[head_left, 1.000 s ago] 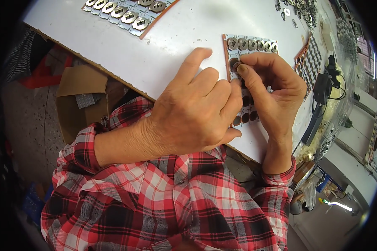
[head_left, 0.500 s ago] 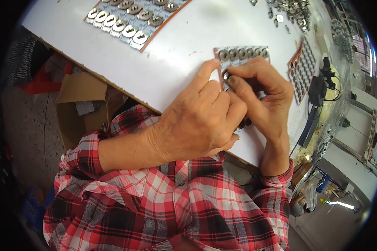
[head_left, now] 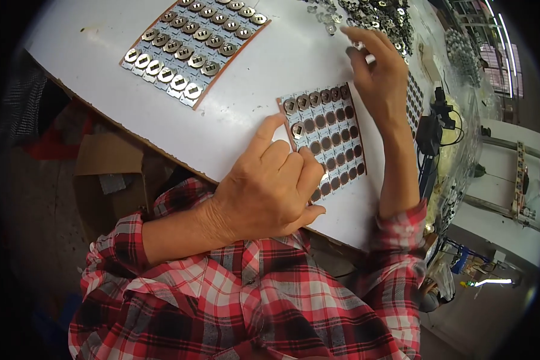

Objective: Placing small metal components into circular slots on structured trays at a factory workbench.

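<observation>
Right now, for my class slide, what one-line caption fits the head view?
Left hand at the edge of a partly filled panel, right hand near a pile of metal parts.

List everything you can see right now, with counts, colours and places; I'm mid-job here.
Worktop: one, white, across the upper half
Part-filled circuit panel: one, blue-grey with dark round pads, centre
Seated metal clips: at least seven, silver, on that panel's first two rows
Clip-covered circuit panel: one, blue-grey, reddish edge, upper left
Loose metal clips: many, silver and dark, top, right of centre
Dotted panel: at least one, dark dots, right
Electrical block: one, black, right
Cardboard box: one, brown, lower left
Silvery packet: one, grey, inside the box
Plaid shirt: one, red, black, white, bottom
Left hand: one, bare, at the part-filled panel's left edge
Right hand: one, bare, near the loose clips
</observation>
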{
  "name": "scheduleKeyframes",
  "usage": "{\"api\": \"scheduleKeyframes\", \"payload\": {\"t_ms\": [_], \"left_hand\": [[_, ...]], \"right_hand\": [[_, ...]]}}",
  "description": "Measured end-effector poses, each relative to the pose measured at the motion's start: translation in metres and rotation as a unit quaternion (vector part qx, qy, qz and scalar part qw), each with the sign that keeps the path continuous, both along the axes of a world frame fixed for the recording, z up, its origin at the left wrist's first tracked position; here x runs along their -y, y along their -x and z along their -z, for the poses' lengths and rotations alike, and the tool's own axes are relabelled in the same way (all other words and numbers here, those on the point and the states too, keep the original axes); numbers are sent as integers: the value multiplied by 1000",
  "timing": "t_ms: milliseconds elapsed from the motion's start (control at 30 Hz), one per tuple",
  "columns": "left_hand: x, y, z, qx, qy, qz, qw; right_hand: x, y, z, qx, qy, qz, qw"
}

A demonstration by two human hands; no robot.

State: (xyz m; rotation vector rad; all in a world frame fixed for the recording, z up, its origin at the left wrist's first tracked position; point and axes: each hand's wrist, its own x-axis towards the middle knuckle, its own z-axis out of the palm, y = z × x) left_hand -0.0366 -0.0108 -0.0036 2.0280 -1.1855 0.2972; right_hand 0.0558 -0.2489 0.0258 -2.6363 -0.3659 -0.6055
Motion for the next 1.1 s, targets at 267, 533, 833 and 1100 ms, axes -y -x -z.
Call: {"api": "scheduleKeyframes", "payload": {"t_ms": [267, 533, 833, 1100], "left_hand": [[0, -1, 3, -25, 10, 10, 1000], [1, -2, 3, -19, 26, 3, 999], [2, 1, 6, -15, 39, -7, 999], [0, 0, 4, -33, 36, 4, 999]], "right_hand": [[13, -13, 5, -136, -101, 13, 985], [-6, 30, -15, -171, -280, 42, 944], [-48, 98, -19, -312, -398, 63, 860], [-54, 103, -9, -254, -355, 58, 898]]}}
